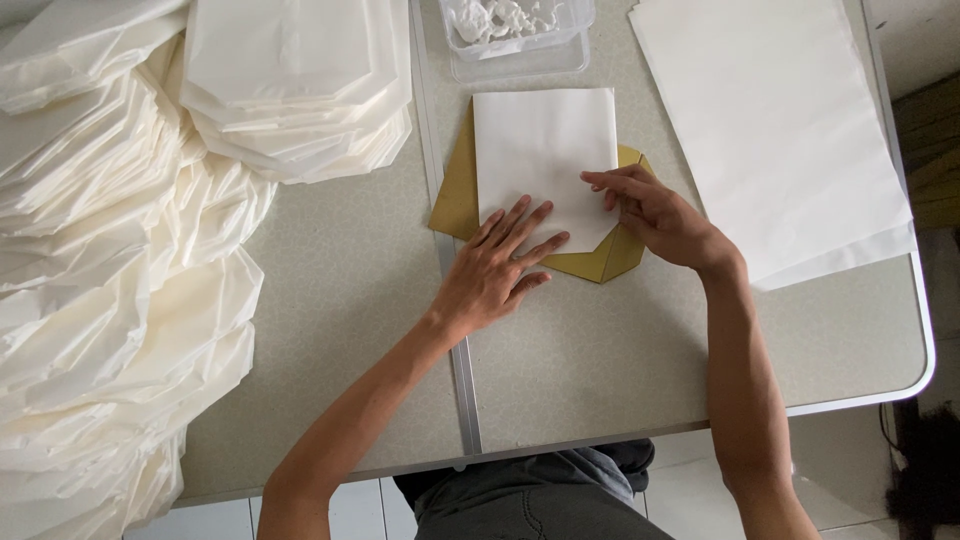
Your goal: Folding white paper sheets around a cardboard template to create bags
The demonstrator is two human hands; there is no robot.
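While our left hand (497, 268) lies flat with its fingers spread on the lower left part of a white folded sheet (543, 160), our right hand (655, 213) comes in from the right with its fingers bent and its fingertips on the sheet's lower right corner, where the edge runs off at a slant; we cannot tell whether that hand pinches the paper or only presses it. We see the sheet lying on top of a gold pointed template (455, 195) whose edges stick out to the left, to the right and below it, near the far edge of the grey folding table (620, 350), just to the right of the metal seam (455, 330) that runs across the table from front to back. Its long axis runs away from us, from the near edge toward the far one, so both our hands work at the end closest to us. Neither hand is clearly nearer: both touch the sheet. Just beyond the sheet stands a clear plastic tub (520, 48) with crumpled white stuff in it. At the far right corner lies a stack of large flat white sheets (770, 120), well apart from our hands. To the left, past the seam, a pile of folded white paper pieces (300, 85) sits at the far side, and a much bigger heap of the same pieces (110, 280) spills along the left edge of the table.
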